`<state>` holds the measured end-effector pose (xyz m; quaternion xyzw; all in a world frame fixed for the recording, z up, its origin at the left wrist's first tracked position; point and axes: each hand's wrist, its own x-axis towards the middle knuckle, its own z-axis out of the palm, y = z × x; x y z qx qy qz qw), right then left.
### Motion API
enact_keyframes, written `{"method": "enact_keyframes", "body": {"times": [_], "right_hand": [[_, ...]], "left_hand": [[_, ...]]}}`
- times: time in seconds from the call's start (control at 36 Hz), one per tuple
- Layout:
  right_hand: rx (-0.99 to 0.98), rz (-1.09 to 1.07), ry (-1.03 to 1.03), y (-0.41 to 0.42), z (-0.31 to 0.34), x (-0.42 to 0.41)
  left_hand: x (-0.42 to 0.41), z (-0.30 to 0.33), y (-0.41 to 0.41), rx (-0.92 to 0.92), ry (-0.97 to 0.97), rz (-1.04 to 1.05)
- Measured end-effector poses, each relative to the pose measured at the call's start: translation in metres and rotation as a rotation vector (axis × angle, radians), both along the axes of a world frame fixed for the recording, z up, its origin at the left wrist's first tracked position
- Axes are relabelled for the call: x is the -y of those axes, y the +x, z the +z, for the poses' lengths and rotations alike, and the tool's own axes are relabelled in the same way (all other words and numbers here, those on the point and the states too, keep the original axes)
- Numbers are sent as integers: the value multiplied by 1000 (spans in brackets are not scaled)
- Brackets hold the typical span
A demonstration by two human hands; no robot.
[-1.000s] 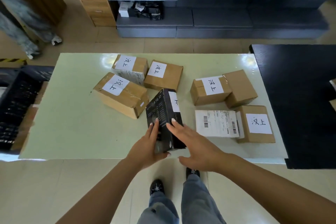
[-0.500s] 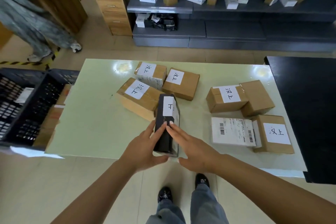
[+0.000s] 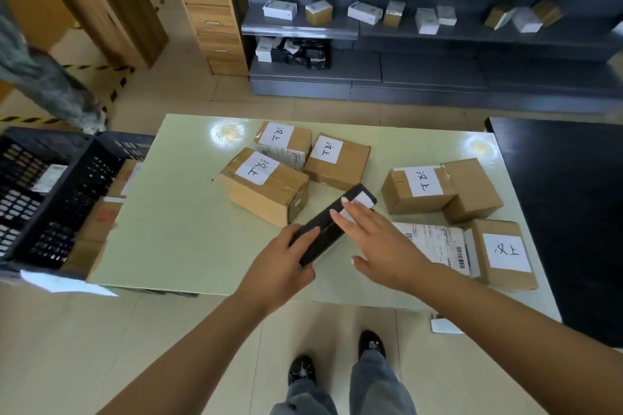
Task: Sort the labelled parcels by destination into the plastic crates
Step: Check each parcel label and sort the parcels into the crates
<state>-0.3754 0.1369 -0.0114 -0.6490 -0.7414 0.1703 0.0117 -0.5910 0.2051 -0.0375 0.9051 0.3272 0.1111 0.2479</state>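
A flat black parcel [image 3: 323,231] with a white label is lifted edge-up over the pale green table [image 3: 175,226]. My left hand [image 3: 281,266] grips its near end. My right hand [image 3: 381,242] lies flat over its top, fingers spread across the label. Several brown labelled parcels lie on the table: a big one [image 3: 266,185] just left of the black parcel, two [image 3: 337,158] behind it, and others on the right [image 3: 418,185], with one [image 3: 505,253] at the near right. Two black plastic crates [image 3: 43,199] stand left of the table.
A white parcel with barcodes [image 3: 438,242] lies under my right wrist. Brown boxes [image 3: 101,216] sit between crate and table. A black table [image 3: 573,212] adjoins on the right. Grey shelving [image 3: 404,44] with small boxes and a wooden desk [image 3: 141,10] stand behind. A person's grey clothing [image 3: 43,84] shows at far left.
The black parcel has turned from upright to tilted diagonally, label end pointing far right. My right hand slid up over its label. The camera has lifted, showing more shelving and crates.
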Motion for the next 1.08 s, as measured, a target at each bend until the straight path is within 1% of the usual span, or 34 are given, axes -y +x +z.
{"method": "enact_keyframes", "body": {"times": [0.14,0.22,0.31,0.36,0.44,0.5,0.61,0.69,0.78,0.89,1.03,1.08], "right_hand": [[94,-48,-20,16,11,3],[93,-76,6,23,20,7],[16,-185,-10,28,33,11],[-37,-289,15,31,42,13],[-170,-438,69,37,57,13],[-236,-488,104,41,68,14],[-266,-451,152,47,88,16],[-303,-453,187,52,99,15],[-408,-482,229,57,105,12],[-541,-480,248,58,115,2],[-678,-396,259,56,132,-18],[-701,-370,264,55,135,-29]], "left_hand": [[-4,16,13,84,35,-222],[-6,25,21,136,83,-257],[-7,38,29,200,129,-147],[-10,44,30,214,85,-17],[-16,44,28,137,-21,127],[-19,45,27,103,-56,173],[-22,57,31,135,-68,197],[-24,73,37,201,-90,222],[-23,88,41,257,-143,274],[-23,97,45,236,-166,277],[-23,110,47,271,-226,337],[-24,116,47,296,-200,367]]}}
